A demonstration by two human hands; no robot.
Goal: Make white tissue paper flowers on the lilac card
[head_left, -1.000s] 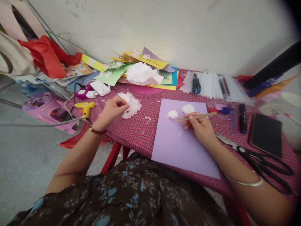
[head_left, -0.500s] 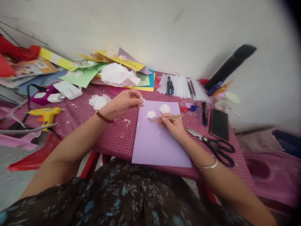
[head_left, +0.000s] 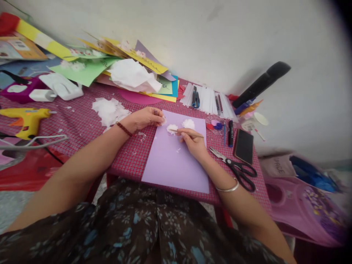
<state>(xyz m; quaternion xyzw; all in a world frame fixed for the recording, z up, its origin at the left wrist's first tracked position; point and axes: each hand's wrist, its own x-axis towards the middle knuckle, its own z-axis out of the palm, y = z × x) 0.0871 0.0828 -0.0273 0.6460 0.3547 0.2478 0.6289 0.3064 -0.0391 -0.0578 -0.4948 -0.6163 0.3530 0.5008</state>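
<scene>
the stick looks wooden, the lilac sheet smooth matt paper.

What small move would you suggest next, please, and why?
I would probably bring the white scrap in the left hand to the left white puff: it is close by, and the stick in the right hand points at that puff.

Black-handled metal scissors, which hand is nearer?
Right. The right hand is left of the scissors; the left hand is farther left, near the top of the purple paper sheet.
</scene>
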